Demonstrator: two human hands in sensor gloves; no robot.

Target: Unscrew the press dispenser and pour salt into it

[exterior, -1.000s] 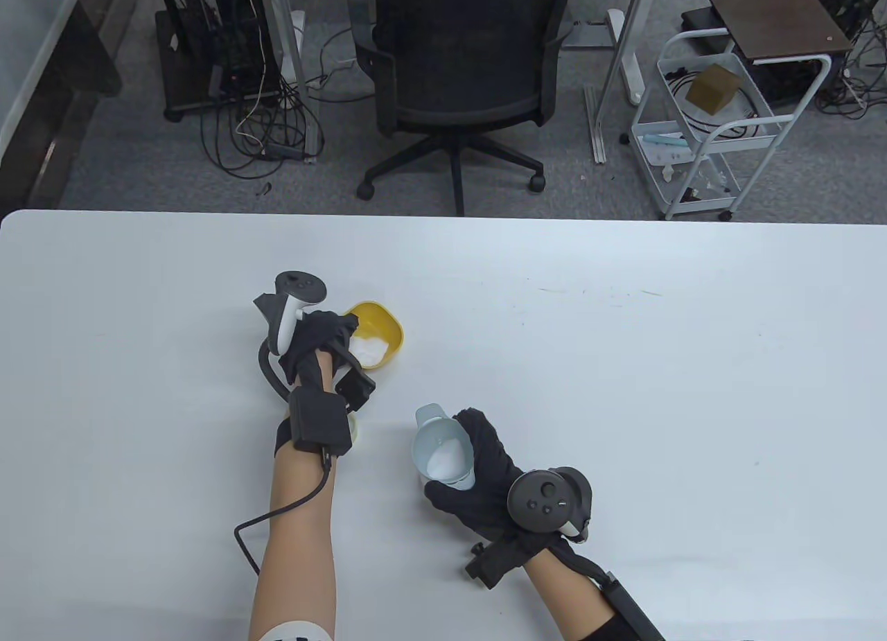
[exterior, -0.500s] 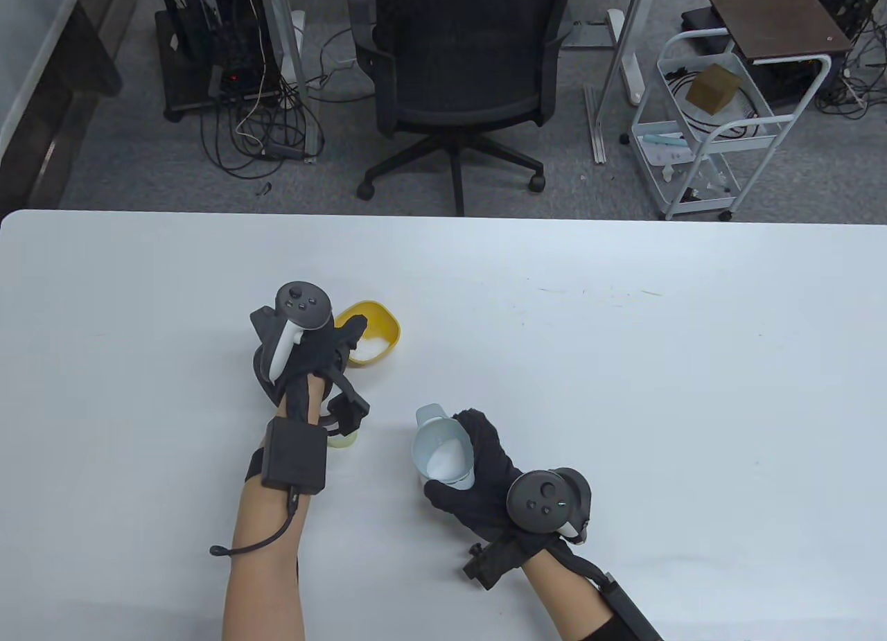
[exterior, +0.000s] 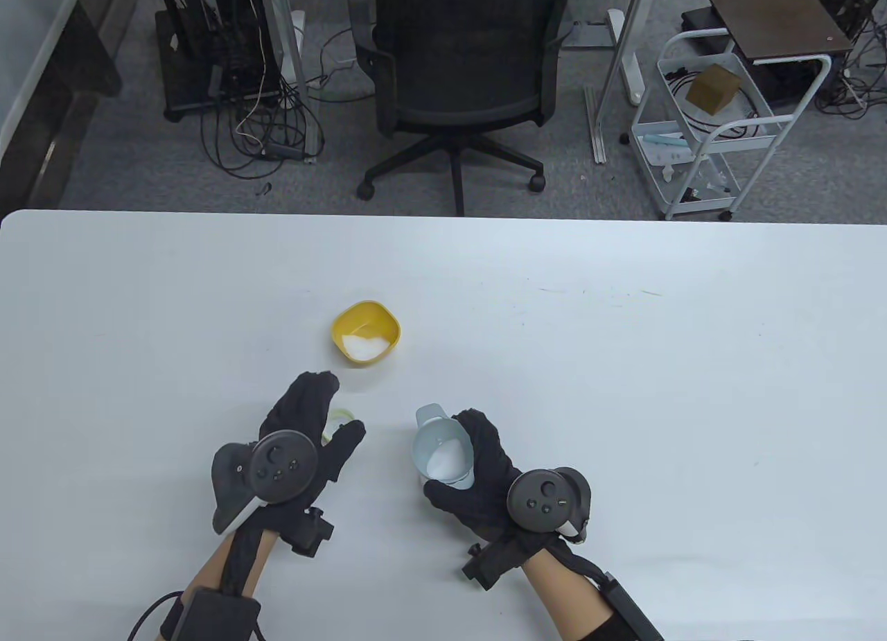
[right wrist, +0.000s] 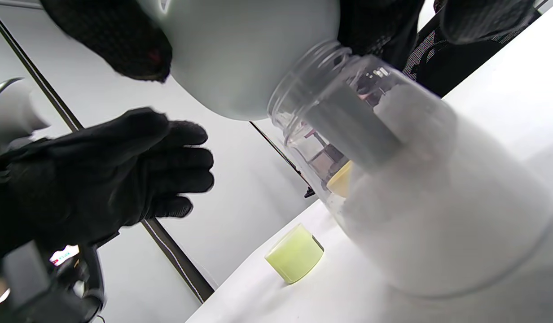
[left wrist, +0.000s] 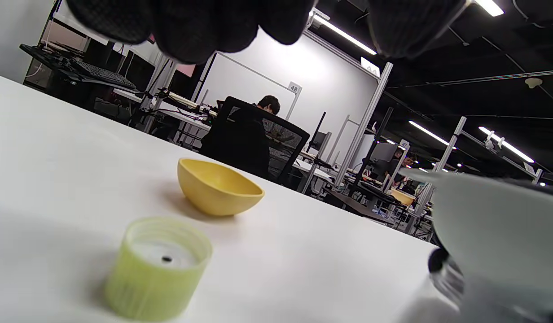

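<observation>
The clear dispenser jar stands on the table, partly filled with white salt. A pale blue funnel sits in its mouth with salt heaped inside. My right hand grips the jar and funnel from the right side. The jar's green cap lies on the table to the left of the jar, and shows in the right wrist view. My left hand is open, palm down, just above the cap and holds nothing. The yellow bowl sits upright farther back with some salt left in it.
The white table stretches wide to the right and the far side. A black office chair stands beyond the far edge. A white wire cart stands on the floor at the back right.
My left hand set the yellow bowl down upright, let go and drew back toward me, turning palm down over the green cap. The right hand and the jar have not moved.
</observation>
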